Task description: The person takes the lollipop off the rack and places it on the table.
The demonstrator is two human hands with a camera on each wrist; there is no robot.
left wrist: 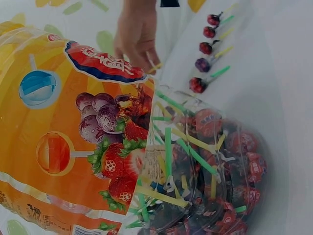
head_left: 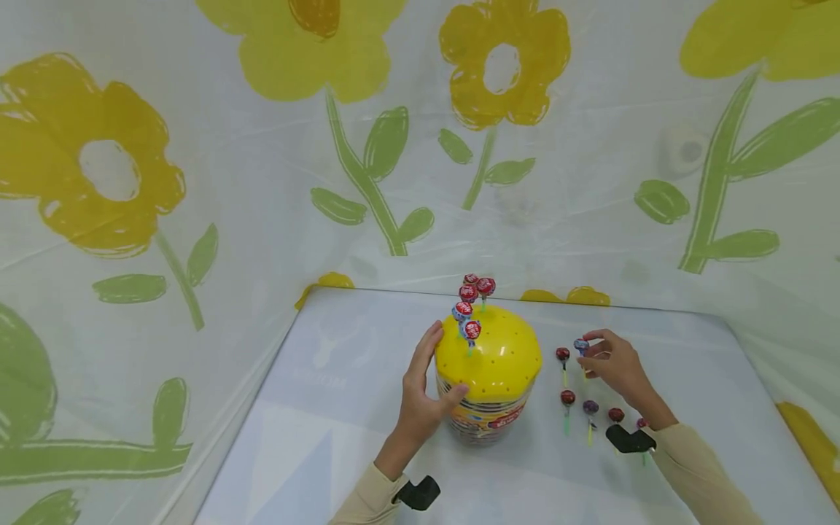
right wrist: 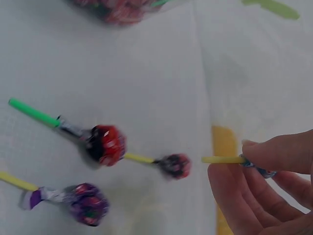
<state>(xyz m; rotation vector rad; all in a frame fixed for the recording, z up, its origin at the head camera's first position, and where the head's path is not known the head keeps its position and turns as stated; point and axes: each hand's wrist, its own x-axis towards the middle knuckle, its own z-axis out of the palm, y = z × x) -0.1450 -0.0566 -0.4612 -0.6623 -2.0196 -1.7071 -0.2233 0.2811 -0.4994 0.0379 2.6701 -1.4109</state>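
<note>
In the head view a clear candy jar (head_left: 482, 430) with a yellow lid (head_left: 505, 357) stands on the table. Several red- and blue-wrapped lollipops (head_left: 467, 293) stick up from small holes at the lid's far left part. My left hand (head_left: 418, 401) holds the jar's left side near the lid, thumb across the front. Right of the jar, my right hand (head_left: 618, 370) pinches a blue-wrapped lollipop (head_left: 580, 345). The right wrist view shows its yellow stick (right wrist: 222, 159) poking out past the fingertips. Through the jar's wall (left wrist: 205, 161) many lollipops show inside, in the left wrist view.
Loose lollipops lie to the right of the jar, among them a red one (head_left: 567, 397) and a purple one (head_left: 590, 407). Some lie close under my right forearm. A flower-printed curtain (head_left: 262, 182) hangs behind the white table (head_left: 308, 430).
</note>
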